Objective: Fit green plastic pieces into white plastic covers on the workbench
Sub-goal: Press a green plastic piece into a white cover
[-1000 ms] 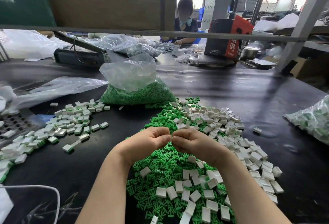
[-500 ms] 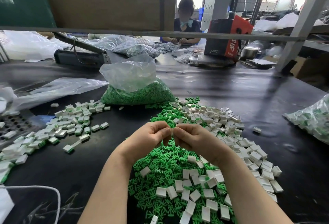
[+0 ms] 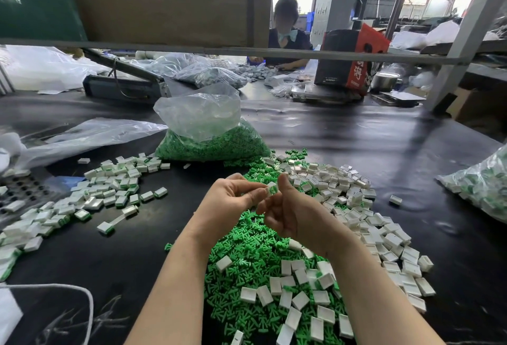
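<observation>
A heap of loose green plastic pieces (image 3: 247,237) lies in front of me on the black workbench (image 3: 370,139), mixed with many white covers (image 3: 389,240). Above the heap, my left hand (image 3: 230,202) pinches a small white cover with green inside (image 3: 272,187) at its fingertips. My right hand (image 3: 290,210) is close beside it, thumb raised, fingers curled and touching the same piece. A pile of fitted white-and-green covers (image 3: 109,188) lies to the left.
A clear bag of green pieces (image 3: 211,139) stands behind the heap. Another bag of covers (image 3: 482,183) sits at the right edge, flat plastic sheeting (image 3: 82,136) at the left. A metal bar (image 3: 247,52) crosses overhead. Another person (image 3: 285,32) works across the bench.
Both hands have lifted off the heap and parted slightly. The right thumb now points up, and the white cover shows between the fingertips.
</observation>
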Motion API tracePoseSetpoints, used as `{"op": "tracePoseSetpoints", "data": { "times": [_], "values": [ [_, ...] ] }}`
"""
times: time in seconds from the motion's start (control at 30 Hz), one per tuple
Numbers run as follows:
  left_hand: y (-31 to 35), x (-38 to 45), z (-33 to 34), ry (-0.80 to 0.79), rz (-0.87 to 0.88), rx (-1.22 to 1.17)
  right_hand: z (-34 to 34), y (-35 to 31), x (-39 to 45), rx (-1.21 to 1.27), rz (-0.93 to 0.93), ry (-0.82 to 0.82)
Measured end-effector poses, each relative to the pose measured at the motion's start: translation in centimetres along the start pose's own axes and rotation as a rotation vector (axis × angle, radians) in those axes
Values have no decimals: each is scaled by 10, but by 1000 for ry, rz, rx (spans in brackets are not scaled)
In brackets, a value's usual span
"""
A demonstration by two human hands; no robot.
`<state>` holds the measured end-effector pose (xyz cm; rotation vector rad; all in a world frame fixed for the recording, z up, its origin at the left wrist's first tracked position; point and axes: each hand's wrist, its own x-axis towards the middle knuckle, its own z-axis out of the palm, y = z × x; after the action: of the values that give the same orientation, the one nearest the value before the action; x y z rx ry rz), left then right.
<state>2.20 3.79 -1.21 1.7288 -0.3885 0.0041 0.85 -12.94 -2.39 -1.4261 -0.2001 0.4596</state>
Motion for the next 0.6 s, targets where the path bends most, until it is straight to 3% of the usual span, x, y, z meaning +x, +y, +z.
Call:
{"op": "tracePoseSetpoints", "data": {
  "times": [0.17,0.3,0.6],
  "values": [
    [3,0,5,28,-9,-88,9,4,5,240,-79,-2],
    [4,0,6,35,16,-115,13,6,7,252,-176,33],
    [6,0,8,1,-22,-125,10,10,11,212,-187,65]
  ]
}}
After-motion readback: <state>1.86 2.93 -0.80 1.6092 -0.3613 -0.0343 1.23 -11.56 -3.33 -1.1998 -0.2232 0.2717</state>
